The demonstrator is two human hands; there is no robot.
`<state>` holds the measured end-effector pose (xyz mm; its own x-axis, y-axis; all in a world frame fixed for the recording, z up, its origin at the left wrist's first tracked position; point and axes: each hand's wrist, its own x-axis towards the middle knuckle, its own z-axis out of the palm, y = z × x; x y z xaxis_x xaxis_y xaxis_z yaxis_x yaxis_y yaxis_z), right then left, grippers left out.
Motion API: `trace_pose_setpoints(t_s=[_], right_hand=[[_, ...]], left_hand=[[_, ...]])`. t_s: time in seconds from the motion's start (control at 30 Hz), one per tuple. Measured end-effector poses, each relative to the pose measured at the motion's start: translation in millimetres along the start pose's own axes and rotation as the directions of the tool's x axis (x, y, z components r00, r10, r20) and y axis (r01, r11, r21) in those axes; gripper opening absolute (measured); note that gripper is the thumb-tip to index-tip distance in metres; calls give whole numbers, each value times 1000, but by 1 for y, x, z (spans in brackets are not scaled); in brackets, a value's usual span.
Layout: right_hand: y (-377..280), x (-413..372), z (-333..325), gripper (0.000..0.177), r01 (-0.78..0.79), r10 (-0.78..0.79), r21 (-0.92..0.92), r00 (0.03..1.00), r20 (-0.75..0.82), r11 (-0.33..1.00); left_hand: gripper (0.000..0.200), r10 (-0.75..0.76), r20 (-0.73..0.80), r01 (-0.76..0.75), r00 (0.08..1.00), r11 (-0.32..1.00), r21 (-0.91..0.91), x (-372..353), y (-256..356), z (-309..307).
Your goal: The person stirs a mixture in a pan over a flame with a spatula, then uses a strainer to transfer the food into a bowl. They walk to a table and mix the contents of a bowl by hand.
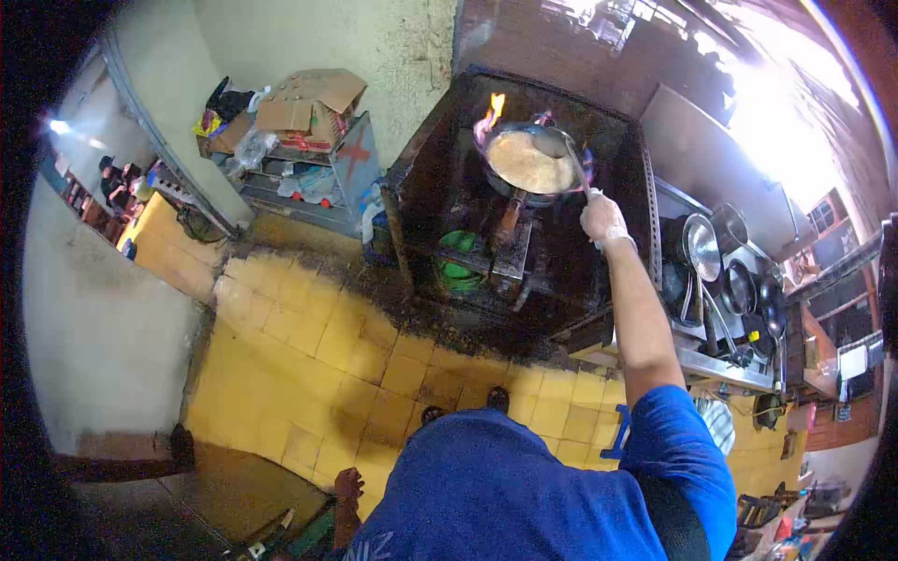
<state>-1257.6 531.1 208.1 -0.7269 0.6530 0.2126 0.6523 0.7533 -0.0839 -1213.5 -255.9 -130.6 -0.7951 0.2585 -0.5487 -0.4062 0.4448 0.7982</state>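
My right hand (603, 220), with a cloth or thin covering around it near the wrist, is closed round the handle of a long metal ladle (550, 142). The ladle's round bowl rests over the far part of a wok (516, 194) full of pale, foamy liquid (528, 166). Orange flames rise at the wok's left and far edges, and its wooden handle (509, 220) points toward me. Down by my left side hangs my left hand (348, 490), its fingers curled, with nothing visible in it.
The wok sits on a blackened stove (435, 150) with high sides. To the right, several pans (702, 248) lean on a metal shelf. A cardboard box (309, 103) tops a rack at left. Yellow tiles (318, 327) cover the floor; another person (114, 182) stands beyond the doorway.
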Motion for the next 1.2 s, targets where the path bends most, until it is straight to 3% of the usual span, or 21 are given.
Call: trace_pose_setpoints(t_s=[0.03, 0.07, 0.1, 0.13, 0.17, 0.2, 0.33, 0.37, 0.43, 0.5, 0.53, 0.67, 0.77, 0.83, 0.87, 0.9, 0.97, 1.0, 1.1, 1.2], right_hand=[[-1, 9, 5, 25, 4, -4, 4, 1000, 1, 1000], [-4, 17, 10, 26, -28, 28, 21, 999, 36, 999], [-6, 26, 14, 26, -62, 59, 36, 996, 73, 997], [-10, 33, 17, 27, -98, 89, 67, 987, 132, 993], [-11, 37, 20, 27, -94, 84, 70, 987, 134, 993], [-14, 39, 24, 26, -104, 94, 77, 987, 129, 992], [-15, 51, 31, 25, -49, 42, 68, 994, 98, 997], [-26, 43, 18, 24, -10, 6, 51, 998, 63, 999], [-41, 38, 7, 25, 24, -28, 44, 994, 104, 999], [-42, 43, 17, 25, 68, -75, 42, 982, 172, 997], [-46, 40, 18, 24, 0, -14, 95, 990, 141, 995], [-40, 16, 6, 27, 138, -135, -1, 971, 199, 990], [-21, -2, -4, 24, 114, -101, -46, 970, 223, 992], [-2, -6, -1, 34, 265, -253, -76, 957, 144, 961], [-1, -9, -6, 31, 247, -235, -87, 963, 128, 965], [1, -8, -13, 31, 246, -234, -87, 964, 126, 965], [8, -8, -23, 30, 261, -229, -151, 953, 197, 954], [13, -6, -22, 30, 158, -154, -44, 985, 81, 986], [24, 17, -5, 32, 146, -144, -51, 989, 39, 988], [9, 35, 1, 30, -75, 67, 73, 992, 104, 994]], left_hand=[[20, 306, 117, -321, 945, 937, 138, 2, -22, -8], [20, 306, 111, -320, 946, 937, 139, 7, -35, -16], [21, 79, 283, 39, 956, 922, -386, 12, -46, -23], [22, -20, 526, 448, 850, 552, -703, 11, -45, -25], [22, -21, 522, 446, 853, 551, -706, 8, -45, -22], [21, -118, 439, 408, 891, 632, -658, 1, -47, -17], [17, -371, -17, 341, 928, 868, -360, -35, -26, 21], [17, -377, -22, 343, 926, 863, -370, -41, -18, 31], [16, -529, -64, 501, 847, 831, -241, -48, 9, 44], [16, -459, -38, 449, 887, 880, -154, -65, 51, 54], [17, -388, -6, 387, 922, 919, -75, -68, 64, 57], [21, -504, -117, 500, 855, 863, -71, -48, 58, 71], [25, -493, -182, 463, 851, 867, -185, -44, 57, 76], [28, -437, -38, 395, 899, 843, -365, -42, 68, 72], [29, -411, 4, 386, 911, 853, -350, -22, 24, 67], [29, -409, 3, 384, 913, 855, -350, -16, 20, 66], [28, -380, 12, 378, 925, 914, -150, -12, 19, 66], [28, -380, 11, 377, 925, 914, -149, -12, 18, 67], [26, -362, -67, 335, 930, 907, -257, -17, 21, 68], [24, -368, 12, 363, 930, 911, -193, -14, 21, 61]])
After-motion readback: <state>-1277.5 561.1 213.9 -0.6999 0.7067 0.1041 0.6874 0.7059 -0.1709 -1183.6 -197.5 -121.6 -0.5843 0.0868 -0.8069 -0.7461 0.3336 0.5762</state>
